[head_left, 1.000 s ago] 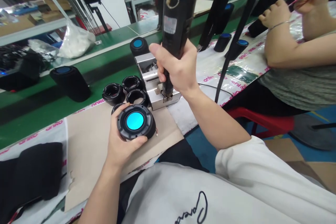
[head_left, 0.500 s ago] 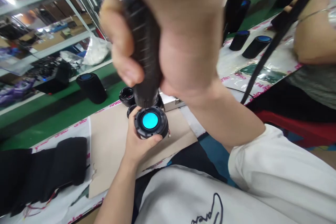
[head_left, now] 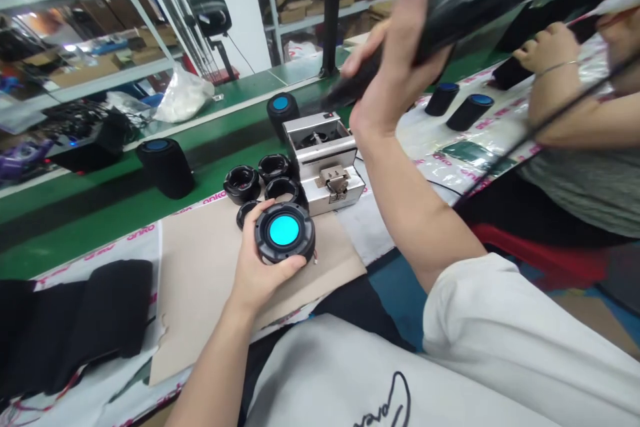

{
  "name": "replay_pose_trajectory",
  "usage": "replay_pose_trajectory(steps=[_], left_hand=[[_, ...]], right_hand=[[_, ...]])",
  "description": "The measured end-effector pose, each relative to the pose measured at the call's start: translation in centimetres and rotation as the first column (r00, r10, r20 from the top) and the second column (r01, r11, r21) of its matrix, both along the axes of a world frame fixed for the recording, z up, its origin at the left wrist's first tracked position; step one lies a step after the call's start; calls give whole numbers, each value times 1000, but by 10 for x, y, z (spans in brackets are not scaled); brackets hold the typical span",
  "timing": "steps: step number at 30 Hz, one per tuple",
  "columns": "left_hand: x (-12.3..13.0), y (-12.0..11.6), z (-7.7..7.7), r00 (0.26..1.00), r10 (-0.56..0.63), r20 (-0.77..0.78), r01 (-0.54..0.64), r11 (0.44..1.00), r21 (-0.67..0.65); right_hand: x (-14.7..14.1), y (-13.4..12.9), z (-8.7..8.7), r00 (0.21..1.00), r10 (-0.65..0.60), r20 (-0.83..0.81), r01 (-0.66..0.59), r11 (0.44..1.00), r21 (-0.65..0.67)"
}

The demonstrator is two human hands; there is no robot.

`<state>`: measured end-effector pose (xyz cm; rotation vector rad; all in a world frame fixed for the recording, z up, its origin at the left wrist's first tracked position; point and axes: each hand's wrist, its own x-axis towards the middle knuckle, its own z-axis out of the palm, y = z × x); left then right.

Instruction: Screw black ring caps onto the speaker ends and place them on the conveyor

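Note:
My left hand (head_left: 263, 263) grips a round black speaker part (head_left: 285, 232) with a bright blue disc in its middle, thumb and fingers around its rim. It is held over the brown cardboard sheet (head_left: 200, 280). Higher up, my right hand (head_left: 400, 60) is closed around a black electric screwdriver (head_left: 450, 13), whose narrow end points down and left above a metal box (head_left: 333, 177) with a latch and an open top. The tool's tip is blurred. Several black rings (head_left: 242, 183) stand beside that box, just behind the speaker part.
Black speakers with blue tops (head_left: 166, 167) stand on the green bench. Black fabric sleeves (head_left: 110, 313) with thin wires lie at the left. On the right, a co-worker's hand (head_left: 550, 50) is near more speakers (head_left: 470, 112).
My right hand has swung the screwdriver up and right, off the speaker part, and the metal box now shows. My left hand keeps holding the speaker part in nearly the same place.

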<state>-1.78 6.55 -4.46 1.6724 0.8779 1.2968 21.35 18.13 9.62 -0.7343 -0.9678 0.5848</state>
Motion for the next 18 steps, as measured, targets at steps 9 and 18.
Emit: replay_pose_trajectory(steps=[9, 18], left_hand=[[-1, -1, 1, 1000, 20, 19, -20, 999, 41], [0, 0, 1, 999, -9, 32, 7, 998, 64]], right_hand=[[13, -40, -17, 999, 2, -46, 8, 974, 224], [0, -36, -56, 979, 165, 120, -164, 986, -17]])
